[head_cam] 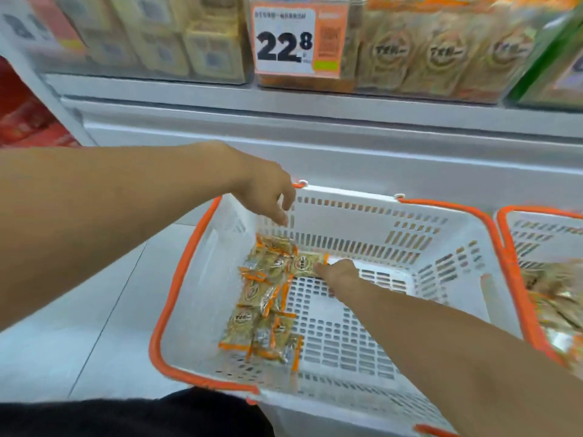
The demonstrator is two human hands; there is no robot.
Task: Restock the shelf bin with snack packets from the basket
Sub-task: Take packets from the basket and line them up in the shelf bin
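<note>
a white basket point(220, 310) with an orange rim sits on the pale floor in front of a shelf unit. snack packets point(265, 307), tan with orange ends, lie in a loose heap along the left side of its slatted bottom, running from the far wall toward the near wall.

the right hand point(339, 274) reaches down into the basket and rests on the packet point(307, 263) at the far end of the heap. its fingers are hidden under the back of the hand and blurred, so i cannot tell whether they grip the packet or only touch it.

the left hand point(268, 190) hangs above the basket's far left corner, fingers loose and pointing down, holding nothing and clear of the packets below.

a second basket point(517, 247) with the same orange rim stands just to the right, touching or nearly touching the first, with more packets inside. on the shelf above, a price tag point(298, 41) reads 22.8, with rows of the tan packets point(441, 55) to its right and pale yellow boxes point(189, 42) to its left. a dark garment point(126, 417) shows at the bottom edge.
</note>
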